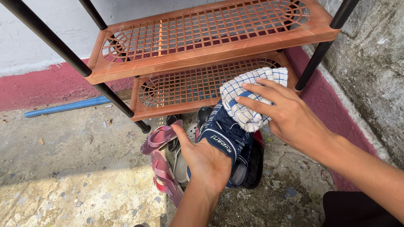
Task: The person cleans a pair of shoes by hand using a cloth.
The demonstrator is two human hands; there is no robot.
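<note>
Left hand (206,162) grips the blue sandal (225,141) steady; right hand (290,115) presses the checked cloth (248,98) flat on it (short firm strokes would work best).

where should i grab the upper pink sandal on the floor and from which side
Take the upper pink sandal by its raised strap, coming from the left. The strap arches up off the sole, so fingers can hook under it. The left side faces bare concrete floor; on its right the left hand holding the blue shoe and other footwear crowd it.
</note>
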